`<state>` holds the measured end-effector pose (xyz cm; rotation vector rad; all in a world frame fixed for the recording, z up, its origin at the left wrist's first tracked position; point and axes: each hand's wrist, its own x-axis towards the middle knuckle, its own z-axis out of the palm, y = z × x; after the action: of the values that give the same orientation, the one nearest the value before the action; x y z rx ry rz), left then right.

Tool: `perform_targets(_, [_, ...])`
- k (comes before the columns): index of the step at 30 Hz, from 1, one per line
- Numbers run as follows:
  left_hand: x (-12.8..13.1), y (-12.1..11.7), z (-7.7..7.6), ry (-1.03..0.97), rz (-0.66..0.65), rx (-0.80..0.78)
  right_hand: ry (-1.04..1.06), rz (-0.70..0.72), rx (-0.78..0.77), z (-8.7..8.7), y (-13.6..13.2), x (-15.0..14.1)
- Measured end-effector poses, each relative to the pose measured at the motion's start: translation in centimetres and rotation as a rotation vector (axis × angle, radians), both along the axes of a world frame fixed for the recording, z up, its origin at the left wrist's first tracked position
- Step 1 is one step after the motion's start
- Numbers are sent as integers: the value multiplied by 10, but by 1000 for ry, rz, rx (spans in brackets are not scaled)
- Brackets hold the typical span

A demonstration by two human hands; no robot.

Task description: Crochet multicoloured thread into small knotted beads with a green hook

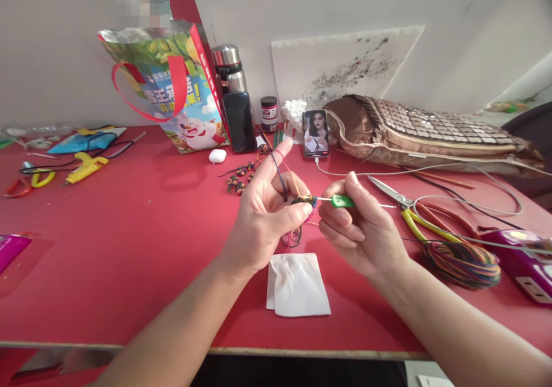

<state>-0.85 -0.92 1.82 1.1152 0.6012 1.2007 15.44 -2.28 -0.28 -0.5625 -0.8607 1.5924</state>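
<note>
Over the red table, my left hand (pixel 263 217) pinches a small multicoloured crochet piece (pixel 304 202) between thumb and fingers. Its index finger points up, with strands of coloured yarn (pixel 282 174) running over it down to the piece. My right hand (pixel 366 226) grips a crochet hook (pixel 342 201) by its green handle. The hook's metal shaft points left and reaches the edge of the crochet piece; whether its tip is inside a stitch I cannot tell. Loose yarn tails hang under the left hand. Below lies a folded white tissue (pixel 298 286).
At right are scissors (pixel 405 203), a yarn skein (pixel 463 263), a purple power strip (pixel 517 266) and a white cable. Behind stand a lit phone (pixel 315 134), a dark phone (pixel 240 123), a jar (pixel 269 114), a thermos (pixel 230 68) and a shopping bag (pixel 172 88). A yellow glue gun (pixel 86 167) lies left.
</note>
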Motion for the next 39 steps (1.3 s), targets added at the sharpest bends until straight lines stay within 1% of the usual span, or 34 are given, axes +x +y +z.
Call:
perform_targets(2, [0,1,0,-46,-20,-42,33,10,3,-1,-2,-2])
perform_targets(6, [-1,2,0,-118,-45,-116,17,-40,69,-2,-9,-5])
perform_targets(8, [-1,1,-1,-130,-68,-138,-40,-80,126,-4,-12,-5])
perform_targets(10, [-1,0,-2,-119,-97,-150,-149,-150,216,-6,-15,-4])
perform_targets(11, [-1,-1,-3,-111,-110,-153,-227,-205,281,-6,-16,-2])
perform_targets(13, [-1,-3,-3,-104,-128,-158,-437,-335,471,-5,-18,4])
perform_targets(17, [-1,-5,-3,-106,-162,-167,-942,-543,998,2,-16,22])
perform_targets(18, [-1,-5,-3,-105,-168,-164,-1023,-596,1092,3,-15,26])
perform_targets(19, [-1,-5,-3,-100,-171,-157,-1083,-641,1153,4,-15,28])
perform_targets(20, [-1,-5,-3,-96,-170,-145,-1118,-676,1182,3,-14,29])
perform_targets(22, [-1,-5,-4,-90,-152,-110,-1110,-704,1174,1,-14,29])
perform_targets(26, [0,-3,-7,-72,-78,-31,-953,-671,1055,-5,-14,22])
perform_targets(29, [2,-3,-8,-63,-48,1,-903,-676,998,-6,-14,16])
perform_targets(33, [3,-4,-6,-44,-43,0,-872,-678,1022,-6,-14,14])
perform_targets(36, [3,-4,-4,-49,-52,-20,-909,-647,1041,-3,-16,13])
perform_targets(39, [2,-4,-2,-46,-26,-11,-970,-651,1036,0,-17,11])
